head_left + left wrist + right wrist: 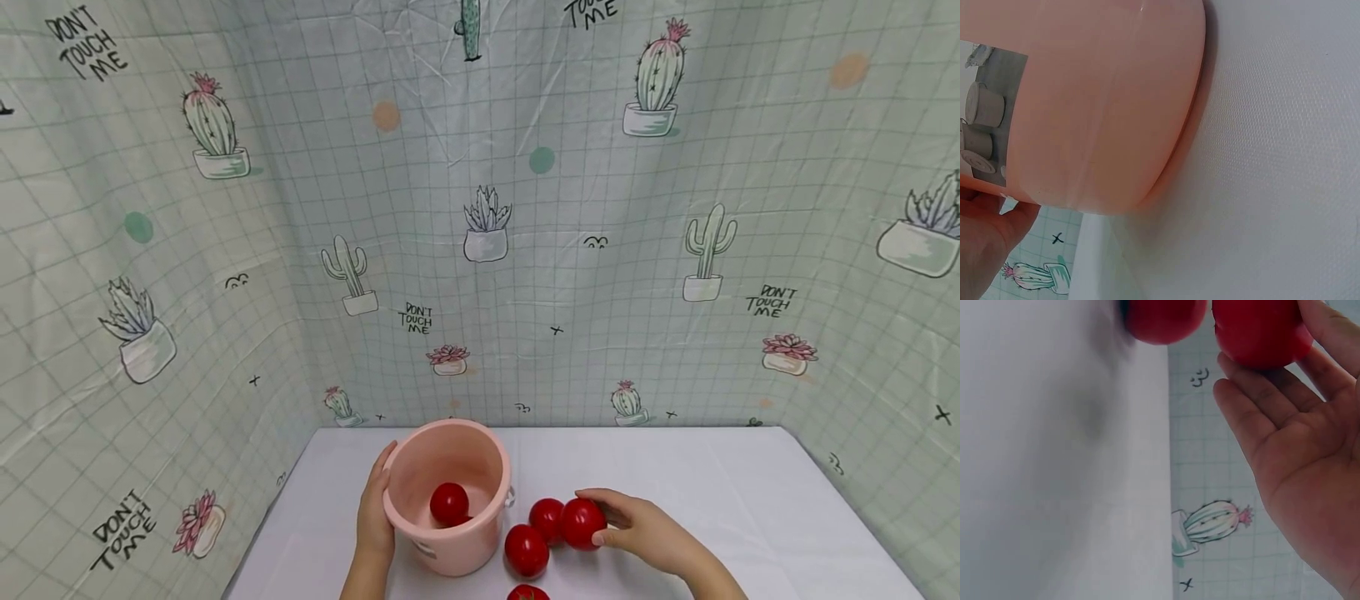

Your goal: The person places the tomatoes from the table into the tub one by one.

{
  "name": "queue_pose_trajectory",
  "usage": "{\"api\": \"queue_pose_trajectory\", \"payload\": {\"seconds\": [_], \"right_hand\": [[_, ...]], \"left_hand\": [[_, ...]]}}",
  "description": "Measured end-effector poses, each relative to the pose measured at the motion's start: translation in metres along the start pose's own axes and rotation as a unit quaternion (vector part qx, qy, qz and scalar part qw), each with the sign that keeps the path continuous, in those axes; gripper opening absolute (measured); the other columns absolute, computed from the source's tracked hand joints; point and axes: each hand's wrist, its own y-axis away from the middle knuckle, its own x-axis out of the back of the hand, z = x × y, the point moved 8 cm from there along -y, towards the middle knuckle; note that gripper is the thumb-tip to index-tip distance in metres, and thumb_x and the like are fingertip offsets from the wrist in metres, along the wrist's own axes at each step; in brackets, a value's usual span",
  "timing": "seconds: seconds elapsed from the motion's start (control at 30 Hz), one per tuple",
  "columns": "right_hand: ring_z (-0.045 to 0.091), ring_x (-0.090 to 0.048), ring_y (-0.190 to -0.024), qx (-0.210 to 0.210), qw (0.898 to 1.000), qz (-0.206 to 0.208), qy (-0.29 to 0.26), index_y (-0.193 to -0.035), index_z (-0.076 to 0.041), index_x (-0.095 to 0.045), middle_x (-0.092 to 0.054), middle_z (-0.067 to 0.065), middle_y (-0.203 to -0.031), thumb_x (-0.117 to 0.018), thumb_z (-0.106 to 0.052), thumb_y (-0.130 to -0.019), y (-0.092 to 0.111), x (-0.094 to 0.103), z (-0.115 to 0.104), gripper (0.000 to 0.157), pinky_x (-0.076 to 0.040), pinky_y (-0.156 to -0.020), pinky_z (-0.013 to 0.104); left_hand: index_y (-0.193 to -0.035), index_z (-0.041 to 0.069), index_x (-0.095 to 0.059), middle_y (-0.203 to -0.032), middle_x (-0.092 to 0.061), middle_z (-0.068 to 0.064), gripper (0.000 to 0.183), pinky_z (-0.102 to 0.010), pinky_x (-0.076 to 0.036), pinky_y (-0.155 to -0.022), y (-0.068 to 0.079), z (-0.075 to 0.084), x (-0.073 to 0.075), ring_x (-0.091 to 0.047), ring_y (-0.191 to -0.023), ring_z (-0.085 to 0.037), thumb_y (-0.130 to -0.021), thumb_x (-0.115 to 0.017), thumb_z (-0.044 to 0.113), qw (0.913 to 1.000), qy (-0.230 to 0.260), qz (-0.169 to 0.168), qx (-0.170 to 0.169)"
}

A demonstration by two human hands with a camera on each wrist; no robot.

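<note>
A pink bucket [457, 550] stands on the table, with a red tomato [449, 503] inside and part of another red thing under it. My left hand [375, 517] holds the bucket's left side; in the left wrist view the hand [988, 240] lies against the bucket wall [1110, 106]. With thumb and fingers, my right hand [637, 529] grips a tomato [582, 524] right of the bucket. The right wrist view shows this tomato [1263, 331] held above the palm. Beside it are two more tomatoes, one behind [547, 520] and one nearer [527, 551].
Another tomato [528, 593] with a green stem top is cut by the bottom edge of the head view. The white table [757, 500] meets a cactus-printed cloth [555, 350] behind and at both sides. A printed label [988, 112] is on the bucket.
</note>
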Motion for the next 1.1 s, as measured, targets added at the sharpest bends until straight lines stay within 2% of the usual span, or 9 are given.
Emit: {"api": "queue_pose_trajectory", "payload": {"seconds": [0.17,0.33,0.7,1.1], "right_hand": [[0.04,-0.054,-0.13,0.01,1.0,0.002,0.019,-0.138,-0.029,-0.055,-0.059,0.01,-0.14,-0.072,-0.04,-0.086,-0.005,0.009,-0.009,0.056,-0.057,-0.093,0.039],[0.038,-0.054,-0.131,0.018,0.999,0.009,0.029,-0.138,-0.033,-0.055,-0.058,0.008,-0.141,-0.071,-0.041,-0.087,-0.007,0.021,-0.018,0.054,-0.055,-0.096,0.043],[0.036,-0.055,-0.13,0.019,0.999,0.013,0.042,-0.138,-0.035,-0.054,-0.058,0.007,-0.141,-0.071,-0.04,-0.088,-0.014,0.035,-0.035,0.054,-0.056,-0.094,0.043],[0.036,-0.055,-0.13,0.036,0.998,0.019,0.049,-0.139,-0.03,-0.055,-0.059,0.009,-0.139,-0.072,-0.037,-0.087,-0.026,0.047,-0.057,0.055,-0.056,-0.095,0.046]], "left_hand": [[-0.151,0.027,-0.039,-0.16,-0.036,0.0,0.048,-0.051,-0.022,-0.122,0.0,0.0,-0.001,-0.026,-0.151,-0.022,-0.107,-0.021,0.033,1.0,0.002,0.002,-0.002],[-0.152,0.027,-0.039,-0.159,-0.037,0.001,0.049,-0.052,-0.022,-0.122,0.001,0.003,-0.001,-0.025,-0.151,-0.023,-0.107,-0.021,0.032,1.0,0.004,0.001,-0.007],[-0.152,0.028,-0.039,-0.159,-0.037,0.002,0.049,-0.052,-0.023,-0.122,0.002,0.003,-0.001,-0.025,-0.151,-0.023,-0.107,-0.02,0.033,1.0,0.004,0.001,-0.007],[-0.151,0.034,-0.038,-0.158,-0.038,0.01,0.048,-0.046,-0.027,-0.12,0.001,-0.001,-0.002,-0.028,-0.149,-0.016,-0.106,-0.021,0.037,0.9999,0.007,0.0,0.012]]}}
